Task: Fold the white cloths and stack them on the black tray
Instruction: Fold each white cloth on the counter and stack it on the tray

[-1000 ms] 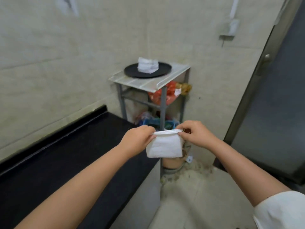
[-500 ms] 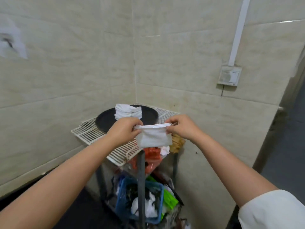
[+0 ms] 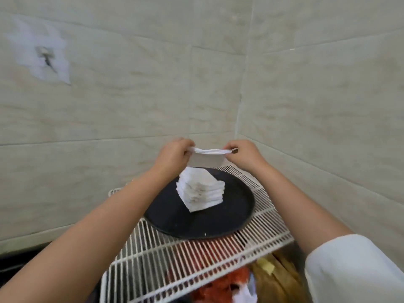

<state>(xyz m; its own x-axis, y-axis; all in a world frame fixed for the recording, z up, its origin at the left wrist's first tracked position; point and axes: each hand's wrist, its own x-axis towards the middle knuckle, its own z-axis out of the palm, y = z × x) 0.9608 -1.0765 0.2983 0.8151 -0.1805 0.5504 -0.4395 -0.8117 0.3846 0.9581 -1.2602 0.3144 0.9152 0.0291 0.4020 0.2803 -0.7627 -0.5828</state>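
A folded white cloth hangs in the air between my hands, just above and behind a stack of folded white cloths. My left hand pinches its left top corner and my right hand pinches its right top corner. The stack sits near the middle of a round black tray. The tray rests on a white wire rack shelf in the corner of two tiled walls.
Under the wire shelf lie red and orange bags and a brown bag. A black counter edge shows at the lower left. A metal hook sticks out of the left wall.
I have stepped closer and the view has tilted down onto the shelf. Both hands have carried the folded cloth from in front of the rack to above the stack on the tray.
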